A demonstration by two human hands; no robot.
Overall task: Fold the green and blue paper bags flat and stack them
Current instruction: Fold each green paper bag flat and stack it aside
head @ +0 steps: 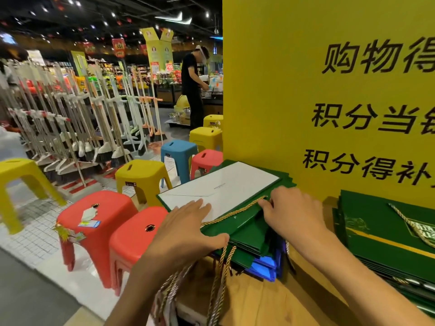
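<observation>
**Top green bag being pressed flat on the stack**

The top green bag (244, 231), white panel facing up, is being pressed onto the pile of folded bags at the near-left edge of the wooden table (254, 302). The left hand (186, 229) is being laid flat on the bag's near-left corner, fingers straight and slightly spread, probably so that the fold is being stopped from springing open. The right hand (292, 212) is being set at the far end of the gold rope handle (235, 214) with fingers curled. Whether the rope is being pinched or only pushed down cannot be told, since the fingertips are being hidden behind the knuckles. A handle tucked flat is the likely aim. Blue bags (263, 267) are being shown only as edges under the green ones, so their number cannot be made out. A second green stack (388, 236) to the right is being cut off by the frame, as is the yellow sign (282, 90) behind.
</observation>
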